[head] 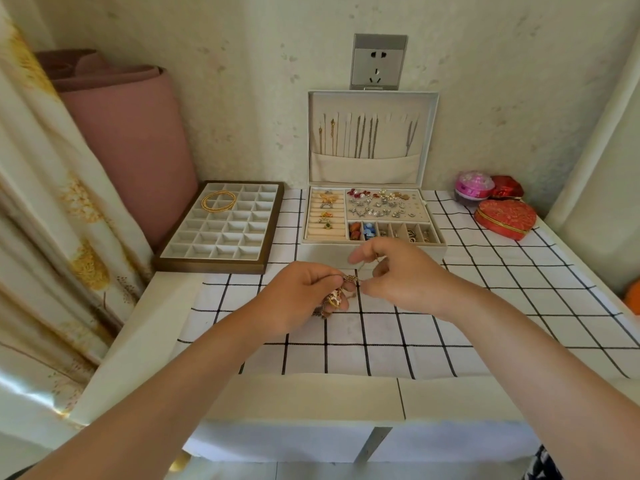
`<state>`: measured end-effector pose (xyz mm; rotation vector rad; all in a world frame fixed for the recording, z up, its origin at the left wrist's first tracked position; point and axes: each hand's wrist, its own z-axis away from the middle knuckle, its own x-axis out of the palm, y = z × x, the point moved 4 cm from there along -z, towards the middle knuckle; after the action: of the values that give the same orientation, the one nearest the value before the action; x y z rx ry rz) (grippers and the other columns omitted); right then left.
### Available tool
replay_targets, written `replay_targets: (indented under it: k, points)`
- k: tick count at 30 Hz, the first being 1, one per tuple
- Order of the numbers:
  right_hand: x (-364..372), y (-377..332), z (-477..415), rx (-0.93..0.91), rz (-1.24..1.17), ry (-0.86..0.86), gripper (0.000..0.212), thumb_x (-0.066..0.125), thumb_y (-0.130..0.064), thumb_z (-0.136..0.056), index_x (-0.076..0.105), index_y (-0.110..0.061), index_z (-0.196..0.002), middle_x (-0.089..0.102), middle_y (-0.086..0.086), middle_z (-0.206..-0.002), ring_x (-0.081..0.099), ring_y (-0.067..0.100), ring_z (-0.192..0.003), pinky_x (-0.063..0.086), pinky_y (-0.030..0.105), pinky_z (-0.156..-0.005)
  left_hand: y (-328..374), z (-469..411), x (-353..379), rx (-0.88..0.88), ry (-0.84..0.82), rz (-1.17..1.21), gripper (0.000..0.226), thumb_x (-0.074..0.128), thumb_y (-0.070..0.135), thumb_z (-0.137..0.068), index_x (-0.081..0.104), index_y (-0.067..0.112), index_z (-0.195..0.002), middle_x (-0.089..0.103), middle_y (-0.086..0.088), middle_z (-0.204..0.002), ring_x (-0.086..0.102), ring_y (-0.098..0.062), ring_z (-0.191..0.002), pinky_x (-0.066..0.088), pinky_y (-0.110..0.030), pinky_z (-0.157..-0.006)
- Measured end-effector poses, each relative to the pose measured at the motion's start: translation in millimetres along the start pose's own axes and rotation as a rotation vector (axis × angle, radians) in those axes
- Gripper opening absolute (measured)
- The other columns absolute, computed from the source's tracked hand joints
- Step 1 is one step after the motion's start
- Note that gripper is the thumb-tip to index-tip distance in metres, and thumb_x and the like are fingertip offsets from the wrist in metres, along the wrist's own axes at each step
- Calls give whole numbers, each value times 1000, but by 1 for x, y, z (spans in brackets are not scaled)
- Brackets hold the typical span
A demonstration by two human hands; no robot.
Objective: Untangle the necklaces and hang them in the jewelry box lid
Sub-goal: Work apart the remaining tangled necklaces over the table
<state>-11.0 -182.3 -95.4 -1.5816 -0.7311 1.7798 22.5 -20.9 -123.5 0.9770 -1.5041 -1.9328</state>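
Just in front of the open jewelry box (pixel 325 252), both hands work above the checked cloth (pixel 381 327) that covers the worktop (pixel 145 341). The left hand (pixel 304 296) has its fingers curled round a bunch of tangled necklaces (pixel 334 299), gold chains with a pale pendant, gripped against the palm. The right hand (pixel 401 275), nearer the box front, pinches a thin chain (pixel 351 279) that runs out of the bunch, its thumb stretched out and its other fingers bent. The two hands nearly touch at the chain.

The jewelry box lid (pixel 431 133) stands upright behind the base, leaning against the wall. Several hung necklaces (pixel 363 136) already drop from its hooks into the fabric pocket (pixel 367 173). The base holds rings in padded rolls on its left, earrings and charms on its right, and small compartments along its front.

Left of the box lies a divided tray (pixel 214 266) with gold bangles (pixel 219 201) in its far cells. Right of the box sit a red heart-shaped case (pixel 505 220), a pink round container (pixel 473 185) and a small red box (pixel 507 188). Above the lid is a wall socket (pixel 378 62).
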Motion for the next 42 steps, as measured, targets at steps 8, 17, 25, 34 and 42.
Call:
replay_targets:
  k: [8, 17, 25, 34, 42]
  points:
    - [3, 11, -4, -103, 180, 4, 23, 76, -25, -88, 69, -44, -76, 61, -19, -101, 51, -5, -87, 38, 24, -86, 0, 3, -6, -4, 87, -172, 23, 50, 16, -104, 72, 23, -106, 75, -5, -78, 65, -21, -60, 56, -26, -62]
    - [-2, 2, 1, -156, -27, 107, 14, 70, -25, -93, 79, -35, -89, 65, -16, -127, 52, -8, -117, 31, 20, -104, 1, 0, -16, 116, 314, -78, 26, 57, 18, -98, 78, 31, -88, 74, 6, -87, 73, -21, -76, 60, -48, -82]
    - [-1, -5, 3, -189, -284, 139, 19, 57, -11, -100, 74, -11, -93, 76, -1, -85, 73, 18, -71, 56, 31, -85, 6, -2, -9, 165, 303, 58, 9, 54, 9, -100, 58, 17, -101, 48, 8, -56, 47, -8, -52, 61, -41, -67]
    - [1, -9, 6, -158, -451, 83, 24, 50, -11, -103, 71, -1, -96, 77, 6, -96, 42, 12, -37, 47, 36, -55, 7, -1, -16, 246, 389, -181, 28, 61, 8, -96, 69, 33, -86, 56, 26, -89, 49, -11, -60, 55, -38, -61]
    - [3, -9, 5, -130, -408, 117, 20, 55, -10, -101, 73, -7, -94, 76, 0, -81, 39, 12, -41, 42, 36, -50, 13, 5, -15, 137, 388, 74, 8, 75, 17, -87, 80, 23, -86, 75, 8, -91, 68, -19, -67, 60, -37, -70]
